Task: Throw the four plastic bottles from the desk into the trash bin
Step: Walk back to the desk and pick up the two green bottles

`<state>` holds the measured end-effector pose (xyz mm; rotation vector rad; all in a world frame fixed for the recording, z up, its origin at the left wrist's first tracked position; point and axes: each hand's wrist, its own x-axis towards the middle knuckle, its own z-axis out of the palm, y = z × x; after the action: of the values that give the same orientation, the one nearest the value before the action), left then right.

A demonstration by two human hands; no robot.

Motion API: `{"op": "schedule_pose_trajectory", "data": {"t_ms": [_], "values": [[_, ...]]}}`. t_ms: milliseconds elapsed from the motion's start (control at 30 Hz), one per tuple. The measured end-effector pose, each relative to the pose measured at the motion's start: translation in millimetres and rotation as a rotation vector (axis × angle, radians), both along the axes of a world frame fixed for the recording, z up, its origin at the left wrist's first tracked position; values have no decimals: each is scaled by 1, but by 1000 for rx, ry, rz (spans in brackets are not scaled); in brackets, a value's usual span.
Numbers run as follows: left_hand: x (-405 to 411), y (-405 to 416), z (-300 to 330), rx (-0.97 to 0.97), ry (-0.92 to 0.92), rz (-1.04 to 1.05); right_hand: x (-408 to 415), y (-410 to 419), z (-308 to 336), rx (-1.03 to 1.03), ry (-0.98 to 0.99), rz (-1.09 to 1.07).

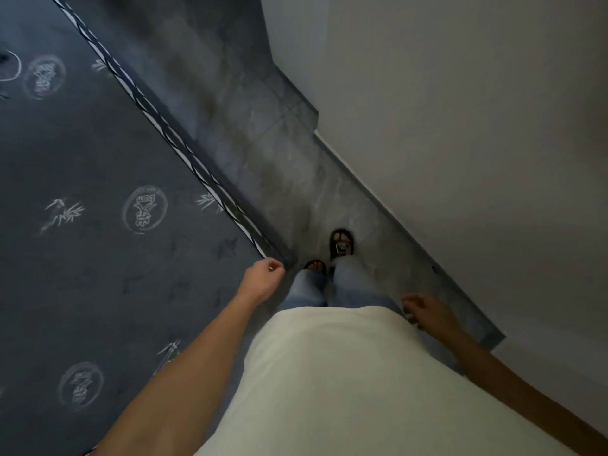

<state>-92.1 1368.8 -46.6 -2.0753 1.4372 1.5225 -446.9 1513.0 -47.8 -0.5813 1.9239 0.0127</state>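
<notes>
No bottle, desk or trash bin is in view. I look straight down at my own body: a cream shirt, light jeans and dark sandals on a grey tiled floor. My left hand (pixel 263 279) hangs in front of my left thigh with the fingers curled in and nothing in it. My right hand (pixel 427 312) hangs at my right side in shadow, fingers loosely curled, holding nothing.
A dark blue patterned carpet (pixel 98 199) with a white zigzag border covers the left side. A white wall (pixel 477 143) with a corner runs along the right. A strip of grey floor tiles (pixel 250 133) lies between them, leading ahead.
</notes>
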Motion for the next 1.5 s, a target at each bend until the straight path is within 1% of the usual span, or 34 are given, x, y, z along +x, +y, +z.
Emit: {"op": "schedule_pose_trajectory", "data": {"t_ms": [100, 233, 333, 433, 533, 667, 767, 900, 1067, 1167, 1233, 1333, 1500], "values": [[-28, -54, 0, -40, 44, 21, -23, -26, 5, 43, 44, 47], [-52, -111, -1, -76, 45, 55, -60, -91, 5, 68, 56, 220], [-57, -131, 0, -68, 13, 127, -77, -155, 4, 79, 79, 287], [-51, -135, 0, -13, -24, 216, -77, -231, -1, 51, 45, 327], [-38, -124, 2, 39, -61, 312, -61, -309, -4, -13, 0, 453], [-14, -106, 1, 131, -106, 416, -16, -415, -6, -139, -39, 579], [6, -99, 0, 216, -117, 508, 25, -484, -7, -191, -69, 586], [35, -119, -4, 250, -128, 591, 79, -556, -3, -250, -101, 627], [76, -190, -6, 232, -107, 588, 118, -603, 0, -214, -40, 727], [105, -254, -6, 161, -84, 588, 128, -616, -2, -199, -2, 757], [122, -300, -4, 129, -71, 582, 129, -621, -1, -136, 7, 770], [140, -369, 0, 82, -39, 601, 125, -622, 3, -51, 18, 720], [160, -482, 5, -23, -20, 494, 113, -641, 2, 11, 46, 672]]}}
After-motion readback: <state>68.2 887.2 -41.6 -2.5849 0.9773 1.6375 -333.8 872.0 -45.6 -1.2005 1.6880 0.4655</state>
